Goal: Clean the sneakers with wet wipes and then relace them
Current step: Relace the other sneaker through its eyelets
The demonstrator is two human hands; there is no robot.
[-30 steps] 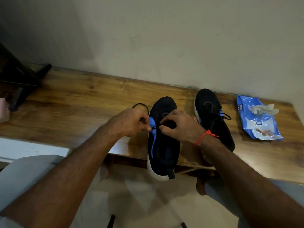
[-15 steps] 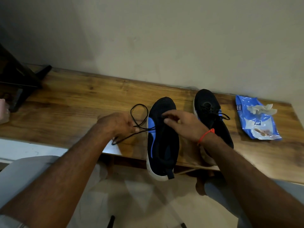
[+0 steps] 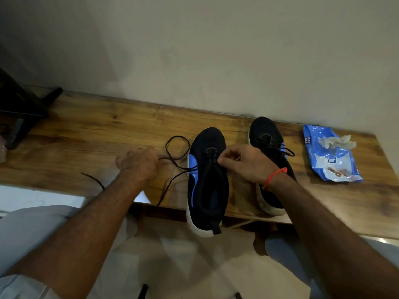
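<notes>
A black and blue sneaker (image 3: 207, 186) lies on the wooden table (image 3: 86, 130), its white heel hanging over the front edge. A black shoelace (image 3: 177, 147) runs out of its left eyelets, loops on the table and passes into my left hand (image 3: 138, 165), which grips it to the left of the shoe. One lace end (image 3: 92, 180) shows beside my left forearm. My right hand (image 3: 246, 162), with a red thread at the wrist, pinches this sneaker's upper at the eyelets. The second sneaker (image 3: 267, 137), laced, lies behind my right hand.
A blue wet wipes pack (image 3: 332, 165) lies at the right end of the table with a crumpled used wipe (image 3: 336, 142) on it. A dark stand (image 3: 21, 108) occupies the far left. A wall runs along the table's back edge.
My left hand has moved left away from the sneaker, drawing the lace out through the eyelet into a longer run and loop. My right hand stayed at the eyelets.
</notes>
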